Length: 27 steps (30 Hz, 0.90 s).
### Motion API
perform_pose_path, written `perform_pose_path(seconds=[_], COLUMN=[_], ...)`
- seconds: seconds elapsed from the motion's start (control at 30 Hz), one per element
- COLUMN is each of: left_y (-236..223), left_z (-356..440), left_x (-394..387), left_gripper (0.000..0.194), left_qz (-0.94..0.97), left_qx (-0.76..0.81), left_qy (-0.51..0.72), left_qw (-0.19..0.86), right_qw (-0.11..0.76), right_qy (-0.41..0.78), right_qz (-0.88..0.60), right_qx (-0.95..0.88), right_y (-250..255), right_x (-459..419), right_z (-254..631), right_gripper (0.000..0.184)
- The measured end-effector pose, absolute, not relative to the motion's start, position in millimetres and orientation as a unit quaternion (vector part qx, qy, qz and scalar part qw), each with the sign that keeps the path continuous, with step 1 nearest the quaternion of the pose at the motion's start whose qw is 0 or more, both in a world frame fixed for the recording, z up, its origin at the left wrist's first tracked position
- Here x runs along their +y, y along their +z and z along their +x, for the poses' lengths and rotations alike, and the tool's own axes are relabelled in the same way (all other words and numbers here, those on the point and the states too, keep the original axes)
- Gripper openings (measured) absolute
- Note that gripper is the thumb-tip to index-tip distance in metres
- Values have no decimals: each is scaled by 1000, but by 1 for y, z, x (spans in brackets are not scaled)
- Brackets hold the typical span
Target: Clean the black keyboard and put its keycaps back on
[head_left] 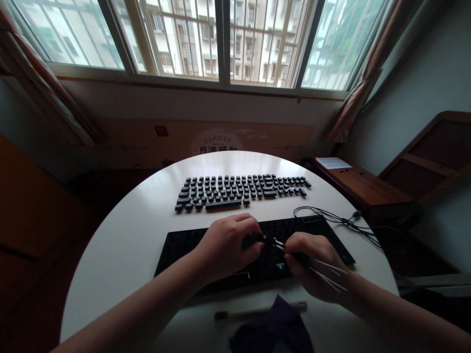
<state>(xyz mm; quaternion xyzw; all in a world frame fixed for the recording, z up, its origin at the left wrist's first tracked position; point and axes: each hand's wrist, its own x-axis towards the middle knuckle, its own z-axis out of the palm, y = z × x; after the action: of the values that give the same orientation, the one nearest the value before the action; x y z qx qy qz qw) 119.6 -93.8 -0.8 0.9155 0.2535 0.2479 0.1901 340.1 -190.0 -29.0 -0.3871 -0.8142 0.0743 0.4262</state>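
Keyboard [184, 242] is lying flat on the white table [117, 235], directly beneath both my hands, its long axis running roughly from nine to three o'clock. My left hand [226, 247] is covering its middle; my right hand [316, 257] is reaching over it from about four o'clock.

A small dark piece [262, 238], apparently a key, is sitting at my left fingertips, just above the keyboard. The metal tips of a wire tool [280, 243] are facing that piece from three o'clock; I am unable to tell whether tips and piece are touching.

Grip, left: thumb and forefinger are pinching narrowly, with the piece between them. Grip, right: fingers are closing around the tool, its long wires projecting toward four o'clock.

Loose keys [222, 198] are standing in rows at twelve o'clock, beyond the keyboard. A purple cloth [275, 331] is lying at six o'clock, on my side
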Motion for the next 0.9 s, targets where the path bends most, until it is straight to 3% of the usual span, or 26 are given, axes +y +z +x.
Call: perform_pose_path(seconds=[0.1,0.27,0.37,0.9], left_y=[1,-1,-3,1], left_z=[117,119,121,117], left_x=[-90,-97,-102,-98], left_gripper=[11,13,14,11], left_qz=[910,923,928,919], left_qx=[260,222,207,257], left_qy=[268,260,252,263], left_qw=[179,177,182,140], right_qw=[421,376,379,310], right_qy=[42,-57,-117,89], right_qz=[-406,-419,-395,-447], right_qx=[-810,-824,-829,-835], right_y=[-27,-24,-21,6], right_x=[-188,-186,-186,-156], right_z=[343,345,344,334], right_gripper=[9,29,26,15])
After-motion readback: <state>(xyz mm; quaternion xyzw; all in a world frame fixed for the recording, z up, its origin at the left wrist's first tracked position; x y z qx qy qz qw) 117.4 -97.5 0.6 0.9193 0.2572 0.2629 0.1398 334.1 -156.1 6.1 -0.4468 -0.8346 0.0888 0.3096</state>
